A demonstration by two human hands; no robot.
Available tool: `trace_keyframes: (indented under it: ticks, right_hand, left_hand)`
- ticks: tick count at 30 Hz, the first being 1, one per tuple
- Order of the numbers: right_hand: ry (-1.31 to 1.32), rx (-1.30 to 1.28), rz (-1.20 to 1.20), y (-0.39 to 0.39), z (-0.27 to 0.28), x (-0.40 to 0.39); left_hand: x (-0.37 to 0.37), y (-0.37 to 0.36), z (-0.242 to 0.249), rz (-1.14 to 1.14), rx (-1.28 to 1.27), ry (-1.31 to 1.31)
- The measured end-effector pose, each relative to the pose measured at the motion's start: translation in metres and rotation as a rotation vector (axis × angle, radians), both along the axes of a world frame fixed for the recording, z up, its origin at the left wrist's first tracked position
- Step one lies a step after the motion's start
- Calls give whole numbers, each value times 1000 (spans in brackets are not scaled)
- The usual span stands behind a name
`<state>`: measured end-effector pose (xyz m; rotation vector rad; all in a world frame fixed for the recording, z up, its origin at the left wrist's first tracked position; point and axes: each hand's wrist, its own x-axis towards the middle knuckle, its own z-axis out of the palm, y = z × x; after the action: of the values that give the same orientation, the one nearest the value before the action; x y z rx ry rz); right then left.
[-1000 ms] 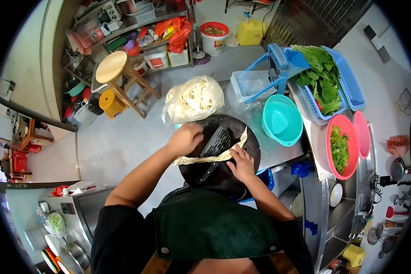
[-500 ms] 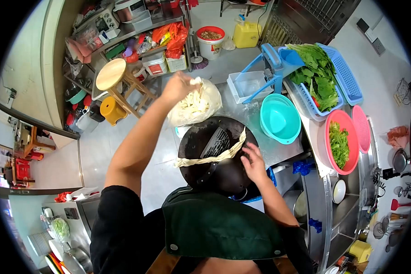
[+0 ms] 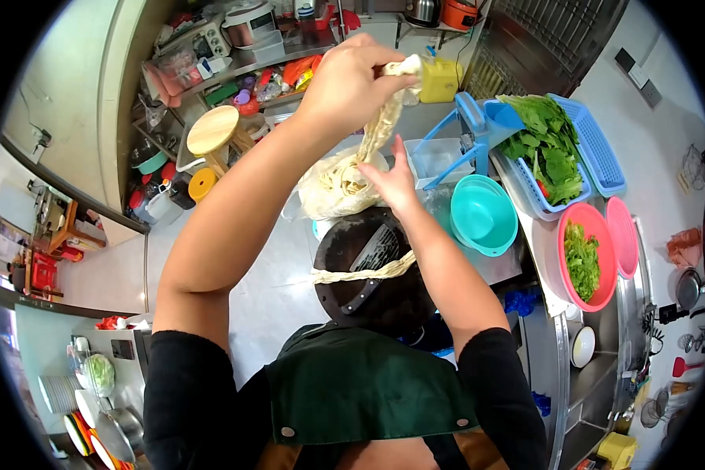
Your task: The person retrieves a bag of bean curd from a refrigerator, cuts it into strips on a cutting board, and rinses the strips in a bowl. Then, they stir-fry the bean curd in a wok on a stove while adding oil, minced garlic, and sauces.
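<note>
My left hand is raised high, its fingers closed around the top of a pale cream, wrinkled strand. From there the strand hangs down to a clear plastic bag filled with more such strands. Beside the hanging part is my right hand, fingers apart, with the thumb right at the strand's lower end. Below my hands, a dark round wok-like pan holds a black slatted piece. Another pale strand lies across the pan in a curve.
An empty turquoise basin and a clear bin with a blue-handled frame stand right of the bag. Farther right are a blue basket of leafy greens and a pink basin with cut greens. A wooden stool stands at left.
My left hand has risen from the bag, drawing a long strand upward. My right hand has moved from the pan's right rim up beside that strand. The view has shifted slightly.
</note>
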<state>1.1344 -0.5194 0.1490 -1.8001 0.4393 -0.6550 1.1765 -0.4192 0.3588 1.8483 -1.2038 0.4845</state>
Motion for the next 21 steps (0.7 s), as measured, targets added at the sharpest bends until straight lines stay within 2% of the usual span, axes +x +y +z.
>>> trace_keyframes:
  ticks: [1, 2, 4, 7, 9, 10, 11, 12, 13, 15, 16, 17, 18, 19, 21]
  right_hand:
    - [-1, 0, 6, -3, 2, 10]
    - [-22, 137, 71, -5, 3, 18]
    - [22, 328, 136, -2, 21, 13]
    - [1, 369, 200, -4, 35, 5]
    - [94, 355, 300, -7, 45, -5]
    - [13, 332, 326, -8, 44, -5]
    - [-69, 310, 350, -10, 42, -5]
    - [18, 263, 270, -11, 56, -10]
    - [-44, 286, 224, -15, 61, -15]
    - [-131, 313, 210, -29, 75, -34]
    - [-65, 233, 217, -40, 77, -45]
    - [3, 153, 223, -53, 76, -56]
    - [42, 55, 244, -65, 71, -64]
    - [48, 57, 240, -75, 64, -73]
    - [221, -14, 332, -87, 50, -89]
  left_hand:
    - [-11, 2, 10, -20, -8, -43]
    - [-19, 3, 17, -14, -7, -42]
    - [-32, 5, 28, -119, -176, -156]
    - [-51, 14, 53, -200, -312, -215]
    - [-61, 25, 69, -143, -296, -339]
    - [-62, 21, 74, -375, -503, -247]
    - [-59, 22, 79, -486, -549, -212]
    - [-78, 32, 91, -491, -556, 10]
    - [-96, 43, 99, -495, -558, 231]
    - [-76, 66, 82, -43, -528, 20]
    - [-55, 80, 81, -522, -572, 169]
    - [-59, 93, 75, -344, -560, 312]
    - [-58, 100, 65, -43, -497, 259]
    - [-58, 106, 52, -64, -525, 424]
    - [-51, 121, 17, -80, -479, 532]
